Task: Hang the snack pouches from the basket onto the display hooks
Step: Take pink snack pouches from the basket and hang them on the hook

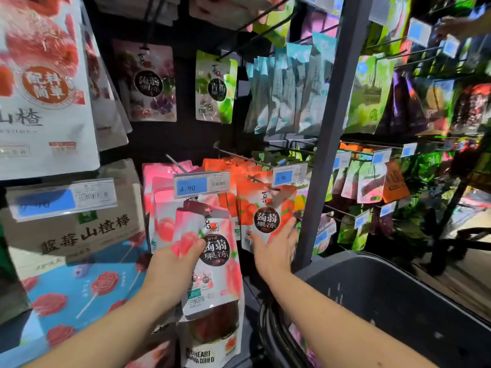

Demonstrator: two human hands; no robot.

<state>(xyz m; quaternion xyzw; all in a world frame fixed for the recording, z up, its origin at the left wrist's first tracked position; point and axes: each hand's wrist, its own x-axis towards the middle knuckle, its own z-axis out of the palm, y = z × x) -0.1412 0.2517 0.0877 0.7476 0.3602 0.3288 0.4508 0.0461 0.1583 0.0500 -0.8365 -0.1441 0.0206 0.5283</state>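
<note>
Since the peach pouch [212,261] is glossy film w/ soft jelly inside, it prob. handles light, floppy and a bit slick, so the best hold is near the stiff sealed top by the hang hole (not the sagging belly). It sits mid-air just below the pink row's price tag [201,185], pinched at its left edge between thumb and fingers of the left hand [172,264]. Above, the hook [174,163] pokes out over the hung pink pouches [159,187]. Right hand [276,248], fingers spread, rests on the hanging strawberry pouch [265,216]; basket [398,288] is near, lower right.
</note>
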